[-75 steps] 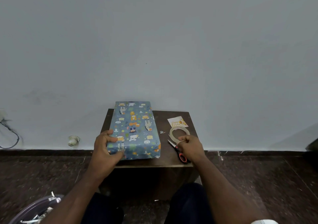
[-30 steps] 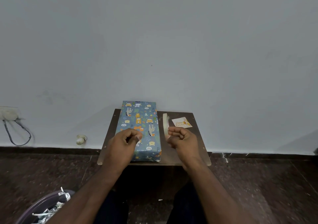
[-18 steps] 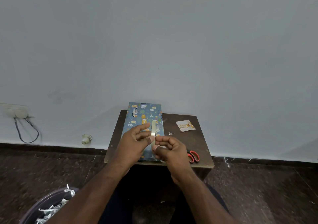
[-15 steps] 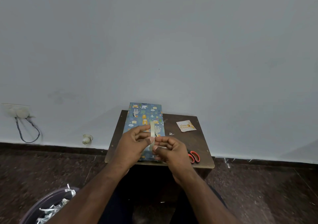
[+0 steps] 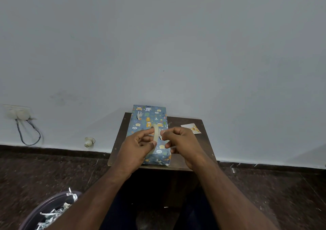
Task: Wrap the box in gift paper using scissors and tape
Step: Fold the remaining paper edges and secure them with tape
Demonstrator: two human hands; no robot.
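Head view: we hold the tape point(image 5: 156, 135) edge-on above the box point(image 5: 148, 122) on the table point(image 5: 194, 152), left hand point(image 5: 136, 148) pinching the roll, right hand point(image 5: 181, 144) fingertips at its rim, probably hunting the loose end.

Two bare forearms rise from the lower edge of the frame toward the centre, with no sleeves, watch, rings or bands showing on them. The left hand point(image 5: 136, 147) and right hand point(image 5: 181, 144) are ungloved. Between the forearms, at lower centre, dark navy trousers point(image 5: 120, 215) cover the legs.
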